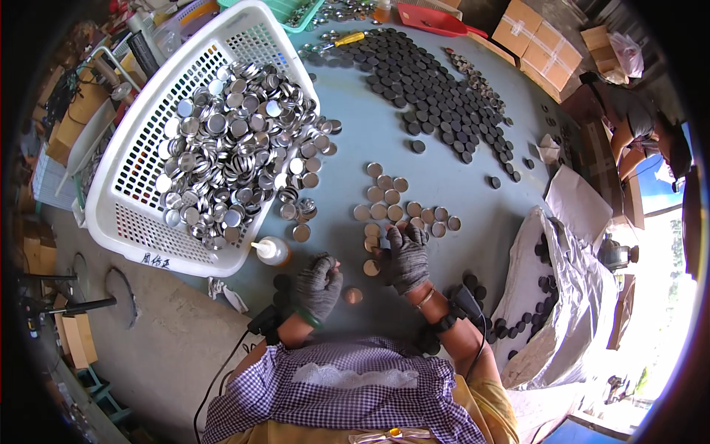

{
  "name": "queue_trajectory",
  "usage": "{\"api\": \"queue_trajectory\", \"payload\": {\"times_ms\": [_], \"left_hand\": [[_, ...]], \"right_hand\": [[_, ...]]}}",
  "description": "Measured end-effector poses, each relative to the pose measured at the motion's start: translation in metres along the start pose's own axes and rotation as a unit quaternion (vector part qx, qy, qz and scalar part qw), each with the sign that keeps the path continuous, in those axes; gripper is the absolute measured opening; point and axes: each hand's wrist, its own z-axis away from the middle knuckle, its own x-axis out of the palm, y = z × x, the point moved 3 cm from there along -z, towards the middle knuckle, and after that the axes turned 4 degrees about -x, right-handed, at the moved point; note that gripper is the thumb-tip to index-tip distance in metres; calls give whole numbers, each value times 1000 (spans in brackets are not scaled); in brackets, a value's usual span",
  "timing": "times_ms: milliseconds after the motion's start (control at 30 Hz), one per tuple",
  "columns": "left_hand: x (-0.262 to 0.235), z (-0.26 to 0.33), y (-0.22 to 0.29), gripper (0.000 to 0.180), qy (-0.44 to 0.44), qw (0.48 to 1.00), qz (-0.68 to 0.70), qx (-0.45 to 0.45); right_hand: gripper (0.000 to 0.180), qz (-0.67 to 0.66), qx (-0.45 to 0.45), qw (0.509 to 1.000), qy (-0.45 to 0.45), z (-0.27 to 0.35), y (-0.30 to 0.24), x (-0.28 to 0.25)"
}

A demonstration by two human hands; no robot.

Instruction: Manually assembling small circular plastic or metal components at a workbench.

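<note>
My left hand (319,285), in a grey fingerless glove, is closed near the table's front edge; what it holds, if anything, is hidden. My right hand (408,259), gloved the same way, rests over a cluster of shallow round metal caps (391,197). Its thumb stands apart from its bent fingers, and the fingertips reach the nearest caps. Beside its thumb, a short column of caps (371,268) runs toward me. A lone coppery disc (353,296) lies between my hands. Left of them stands a small translucent bottle (272,251) with a pointed nozzle.
A white perforated basket (122,222) lies at the left, metal caps spilling from it. Many black round caps (421,74) cover the far table, near a yellow-handled screwdriver (350,39) and red dustpan (433,20). A pale sack (532,296) with black pieces is at the right.
</note>
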Motion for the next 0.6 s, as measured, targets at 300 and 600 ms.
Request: {"api": "queue_trajectory", "payload": {"times_ms": [300, 600], "left_hand": [[2, 0, -6, 21, -2, 1000, -4, -1], [-1, -1, 4, 22, 15, 999, -40, 24]], "right_hand": [[40, -78, -20, 997, 12, 1, -3, 22], [40, -99, -72, 992, -15, 7, -22, 36]]}}
